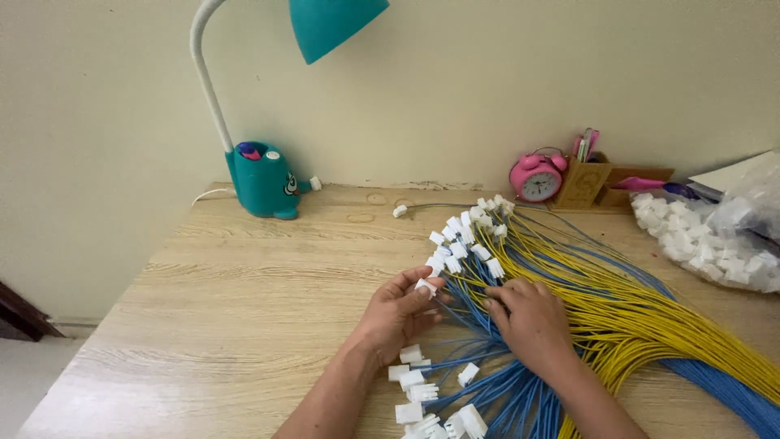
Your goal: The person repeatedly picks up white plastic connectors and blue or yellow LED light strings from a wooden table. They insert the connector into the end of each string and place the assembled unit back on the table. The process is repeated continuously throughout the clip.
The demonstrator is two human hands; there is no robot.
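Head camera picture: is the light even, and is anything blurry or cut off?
Head view: soft, even light with only faint shadows under the left hand and right hand; no glare on the wooden desk; the wires look sharp, the bag of white plugs slightly soft; the teal lamp is cropped at the top edge.

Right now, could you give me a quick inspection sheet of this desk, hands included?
Surface: light wooden desk, grain showing, against a pale wall.
Job's things: blue and yellow wires fanned across the desk, tipped with white connectors; more connectors lie near the front edge.
Clutter: clear bag of white connectors at right.
Hands: left hand pinches a white connector in its fingers; right hand rests on the wires.
Cables: thin white lamp cord by the wall.
Surroundings: teal desk lamp, pink alarm clock, wooden pen holder.
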